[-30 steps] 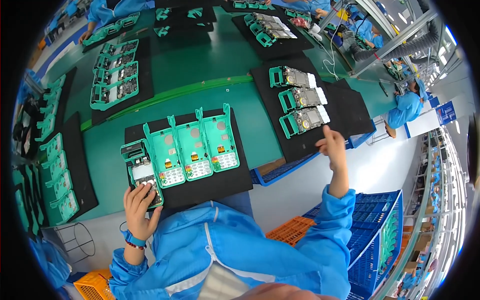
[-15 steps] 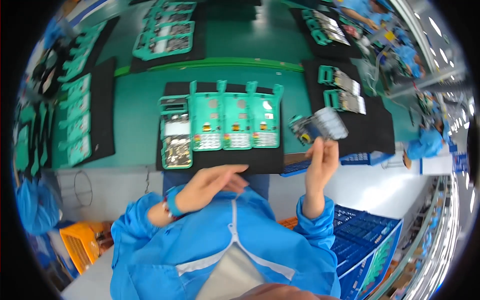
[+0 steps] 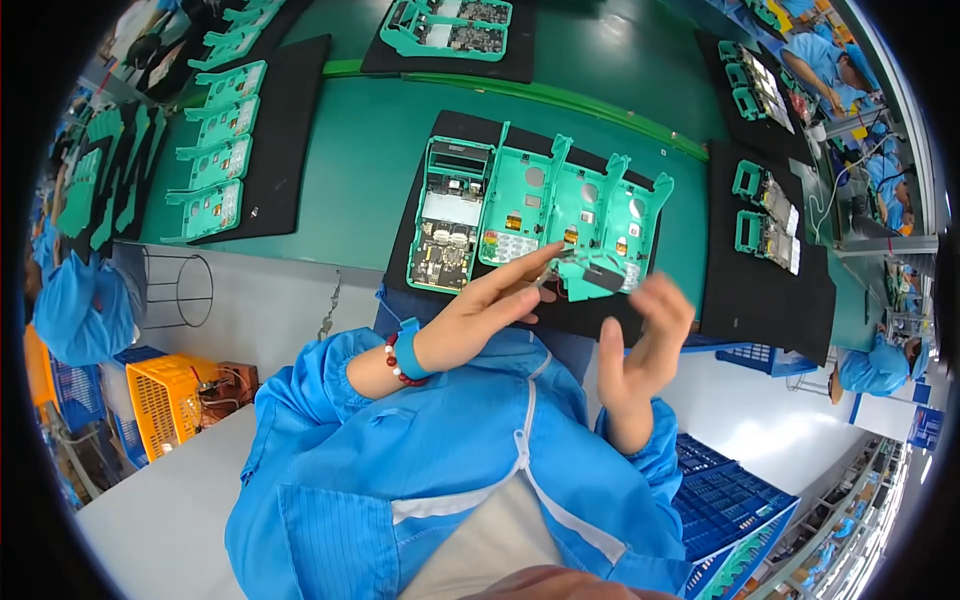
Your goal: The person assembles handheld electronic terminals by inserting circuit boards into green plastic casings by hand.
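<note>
Pinches green-framed circuit module (image 3: 590,278) in left hand (image 3: 472,326) with long axis crosswise toward half-open right hand (image 3: 640,348); cannot tell right-side contact

Around the near mat (image 3: 470,124), where a housing (image 3: 447,215) lies at nine o'clock of three shells (image 3: 580,210), we have a left mat (image 3: 290,150) with four more shells between nine and ten o'clock, a far mat (image 3: 450,69) at eleven, a corner mat (image 3: 722,85) at two and a side mat (image 3: 760,310) at three.
</note>
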